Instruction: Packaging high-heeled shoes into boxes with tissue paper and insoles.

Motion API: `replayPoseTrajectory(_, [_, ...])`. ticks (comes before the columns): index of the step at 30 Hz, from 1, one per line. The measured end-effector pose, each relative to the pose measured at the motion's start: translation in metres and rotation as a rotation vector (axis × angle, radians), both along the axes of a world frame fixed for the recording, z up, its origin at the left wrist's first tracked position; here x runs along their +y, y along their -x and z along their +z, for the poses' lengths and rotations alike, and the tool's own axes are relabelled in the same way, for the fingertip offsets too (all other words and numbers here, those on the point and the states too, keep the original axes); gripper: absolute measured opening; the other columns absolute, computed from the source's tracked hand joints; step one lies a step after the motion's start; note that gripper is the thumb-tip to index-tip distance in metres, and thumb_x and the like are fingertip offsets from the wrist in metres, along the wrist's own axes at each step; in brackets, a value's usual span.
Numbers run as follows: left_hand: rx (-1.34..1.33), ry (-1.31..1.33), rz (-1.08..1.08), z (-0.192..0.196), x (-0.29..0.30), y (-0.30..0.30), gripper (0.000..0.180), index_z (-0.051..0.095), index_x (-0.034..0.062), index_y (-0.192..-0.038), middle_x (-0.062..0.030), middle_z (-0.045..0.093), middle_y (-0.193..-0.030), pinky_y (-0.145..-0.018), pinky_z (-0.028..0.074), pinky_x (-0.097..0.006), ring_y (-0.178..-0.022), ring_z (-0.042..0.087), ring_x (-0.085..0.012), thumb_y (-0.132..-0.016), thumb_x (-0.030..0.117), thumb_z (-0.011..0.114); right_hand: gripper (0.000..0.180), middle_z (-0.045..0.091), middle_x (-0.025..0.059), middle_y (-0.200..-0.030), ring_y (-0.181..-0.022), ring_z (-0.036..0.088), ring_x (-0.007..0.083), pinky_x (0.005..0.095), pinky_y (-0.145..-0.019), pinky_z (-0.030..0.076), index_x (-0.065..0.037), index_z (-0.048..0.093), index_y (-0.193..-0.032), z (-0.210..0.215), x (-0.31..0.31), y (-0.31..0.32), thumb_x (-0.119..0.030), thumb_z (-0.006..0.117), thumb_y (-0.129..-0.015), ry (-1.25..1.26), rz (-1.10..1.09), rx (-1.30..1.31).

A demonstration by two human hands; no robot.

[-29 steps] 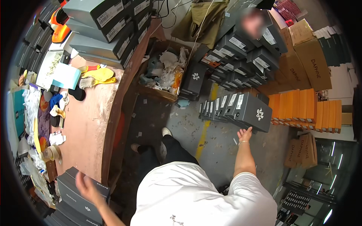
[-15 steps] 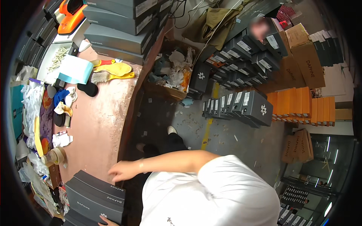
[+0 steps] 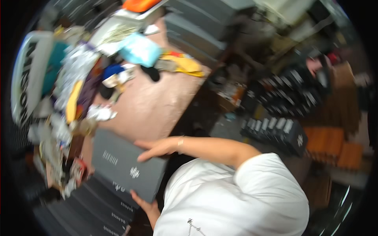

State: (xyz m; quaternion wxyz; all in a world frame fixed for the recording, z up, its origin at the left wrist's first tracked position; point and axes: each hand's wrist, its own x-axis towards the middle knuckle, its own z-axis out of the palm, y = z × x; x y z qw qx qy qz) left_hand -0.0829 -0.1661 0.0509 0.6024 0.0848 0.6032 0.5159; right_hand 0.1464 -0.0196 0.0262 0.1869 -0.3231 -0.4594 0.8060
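A dark grey lidded shoe box (image 3: 128, 165), with a pale emblem on its lid, sits at an angle between my hands over the near end of the pinkish tabletop. My right hand (image 3: 159, 148) reaches across its far right edge, thumb and fingers apart against the lid. Along the near side, my left hand (image 3: 143, 202) grips the box, fingers curled onto its edge. Part of the left hand's grip is hidden under the box. Just below lies a stack of similar grey boxes (image 3: 90, 208). Motion blurs the view.
Cloths, a yellow-handled brush (image 3: 189, 67), a light blue packet (image 3: 141, 49) and plastic bags (image 3: 76, 70) crowd the table's far and left parts. Grey boxes (image 3: 197, 31) are piled at the back. On the floor to the right stand rows of grey boxes (image 3: 275, 133) and orange boxes (image 3: 325, 139).
The view has swung. My right hand, empty before, has come onto the shoe box. The box has shifted away from the stack, toward the tabletop, with my left hand on it.
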Motion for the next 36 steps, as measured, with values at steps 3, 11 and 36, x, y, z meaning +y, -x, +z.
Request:
replayPoseTrajectory(3, [-0.247,0.008,0.015,0.024,0.072,-0.040,0.048,0.055,0.0069,-0.118,-0.0072,0.058,-0.115,-0.092,0.045,-0.040,-0.107,0.056,-0.0227,-0.085,0.042,0.052,0.075,0.036,0.0139,-0.144,-0.133,0.033,0.0220,0.0341,-0.110,0.027,0.001,0.027,-0.143,0.010,0.044,-0.041,-0.052,0.046,-0.094,-0.024,-0.076,0.073])
replayPoseTrajectory(11, [-0.502,0.058,-0.089,0.049,0.147,-0.085,0.065,0.048,0.0107,-0.129,-0.0080,0.052,-0.126,-0.094,0.043,-0.046,-0.116,0.050,-0.0251,-0.081,0.054,0.055,0.068,0.063,0.0067,-0.096,-0.076,0.055,0.0090,0.0228,-0.059,0.044,0.000,0.058,-0.119,0.029,0.100,-0.085,-0.058,0.033,-0.097,0.199,-0.349,-0.098])
replayPoseTrajectory(36, [-0.322,-0.468,-0.018,0.067,0.156,-0.004,0.036,0.051,0.0027,-0.112,-0.0077,0.060,-0.103,-0.077,0.051,-0.027,-0.090,0.061,-0.0157,-0.090,0.028,0.063,0.049,0.063,0.0078,-0.109,-0.094,0.061,0.0166,0.0292,-0.086,0.046,0.000,0.057,-0.122,0.046,0.087,-0.062,-0.041,0.052,-0.095,-0.180,-0.078,-0.249])
